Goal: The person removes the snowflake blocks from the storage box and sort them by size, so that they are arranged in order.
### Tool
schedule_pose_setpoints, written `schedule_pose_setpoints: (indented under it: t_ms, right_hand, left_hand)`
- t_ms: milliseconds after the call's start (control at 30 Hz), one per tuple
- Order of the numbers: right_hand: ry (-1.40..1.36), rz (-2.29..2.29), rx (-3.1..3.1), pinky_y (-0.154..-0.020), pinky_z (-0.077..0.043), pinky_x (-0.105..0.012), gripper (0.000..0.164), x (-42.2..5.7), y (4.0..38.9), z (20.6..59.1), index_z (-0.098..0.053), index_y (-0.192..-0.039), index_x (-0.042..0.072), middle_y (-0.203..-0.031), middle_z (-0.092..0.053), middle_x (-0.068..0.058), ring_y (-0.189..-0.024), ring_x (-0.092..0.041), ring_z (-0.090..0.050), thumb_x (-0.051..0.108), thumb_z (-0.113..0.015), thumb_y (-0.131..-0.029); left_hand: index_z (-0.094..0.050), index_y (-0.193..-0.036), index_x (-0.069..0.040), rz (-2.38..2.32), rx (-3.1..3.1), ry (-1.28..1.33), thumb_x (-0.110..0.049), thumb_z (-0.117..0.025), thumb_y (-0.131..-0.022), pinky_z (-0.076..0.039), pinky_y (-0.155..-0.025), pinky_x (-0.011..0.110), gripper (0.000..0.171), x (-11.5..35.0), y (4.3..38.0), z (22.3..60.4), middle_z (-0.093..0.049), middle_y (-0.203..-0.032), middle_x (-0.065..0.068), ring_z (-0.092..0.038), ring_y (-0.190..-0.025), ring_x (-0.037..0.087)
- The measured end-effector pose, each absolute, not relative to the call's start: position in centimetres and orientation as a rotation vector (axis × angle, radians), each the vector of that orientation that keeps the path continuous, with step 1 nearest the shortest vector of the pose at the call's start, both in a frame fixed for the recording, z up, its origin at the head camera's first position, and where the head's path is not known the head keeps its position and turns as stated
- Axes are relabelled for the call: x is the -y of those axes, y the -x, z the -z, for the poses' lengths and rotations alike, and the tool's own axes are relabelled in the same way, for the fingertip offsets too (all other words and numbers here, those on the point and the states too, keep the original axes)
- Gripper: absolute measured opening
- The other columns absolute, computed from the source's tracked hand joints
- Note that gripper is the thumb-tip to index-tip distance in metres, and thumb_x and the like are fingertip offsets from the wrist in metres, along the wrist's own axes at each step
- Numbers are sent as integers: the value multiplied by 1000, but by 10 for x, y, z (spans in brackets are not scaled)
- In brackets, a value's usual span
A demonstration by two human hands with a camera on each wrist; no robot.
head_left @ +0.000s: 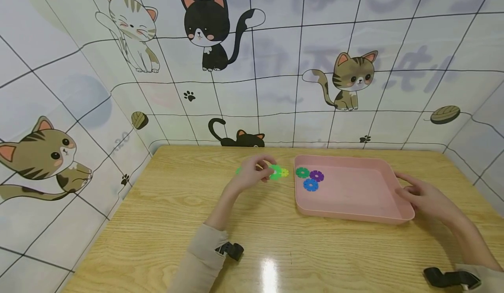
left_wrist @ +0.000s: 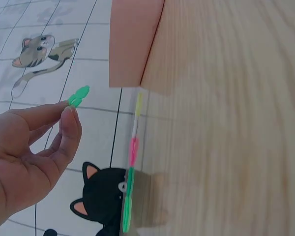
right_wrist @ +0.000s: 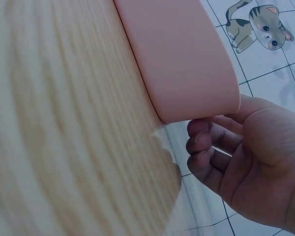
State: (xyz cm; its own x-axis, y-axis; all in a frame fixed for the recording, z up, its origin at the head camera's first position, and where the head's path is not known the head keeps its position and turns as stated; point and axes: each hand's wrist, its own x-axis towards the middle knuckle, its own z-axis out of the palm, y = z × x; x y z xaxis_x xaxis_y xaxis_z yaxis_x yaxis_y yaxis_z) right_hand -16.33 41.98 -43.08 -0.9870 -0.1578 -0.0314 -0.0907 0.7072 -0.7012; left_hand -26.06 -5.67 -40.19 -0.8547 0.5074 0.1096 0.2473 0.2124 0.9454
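My left hand pinches a bright green flower-shaped disc between thumb and fingertips, raised above the table to the left of the pink tray. Below it in the left wrist view lies a line of thin discs: a yellow disc, a pink disc and green ones. The hand partly covers this row in the head view. My right hand grips the tray's right end, its fingers curled at the outer wall. Inside the tray's left end lie a green disc, a purple disc and a blue disc.
The wooden table meets a wall covering printed with cartoon cats at its back edge. Similar covering rises on the left and right. A dark strap device sits on the left sleeve, another on the right wrist.
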Motion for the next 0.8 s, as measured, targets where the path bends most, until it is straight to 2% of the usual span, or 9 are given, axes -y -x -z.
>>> schedule_pose_setpoints:
  t_ms: [233,500,667,800]
  right_hand:
    - [169,1143,-2814,-60,-44,-27,66,-420,164,432,-19,-156,-7,-90,-66,-8,-67,-12,-56,27,-50,-108]
    - [179,1130,-2814,-61,-43,-27,67,-420,164,430,-18,-156,-7,-90,-66,-8,-68,-13,-57,28,-49,-108]
    - [191,1146,-2812,-60,-43,-28,66,-420,164,429,-19,-156,-8,-88,-65,-7,-66,-13,-56,27,-49,-108]
    - [201,1158,-2812,-58,-43,-28,66,-420,164,430,-19,-156,-8,-86,-64,-6,-65,-13,-55,26,-49,-108]
  left_hand:
    - [-67,-115,0,-1711,-2369,-600,3,-67,-94,-59,-78,51,22,84,268,408,-61,-80,11,-63,-80,49]
    - [-68,-115,1,-1680,-2521,-401,2,-68,-94,-61,-74,43,22,114,278,412,-64,-85,16,-67,-72,34]
    - [-68,-115,2,-1639,-2580,-299,3,-68,-93,-60,-71,40,22,131,283,416,-63,-79,13,-65,-67,23]
    - [-68,-115,3,-1589,-2625,-243,3,-67,-93,-59,-67,35,22,143,288,420,-62,-75,11,-64,-65,21]
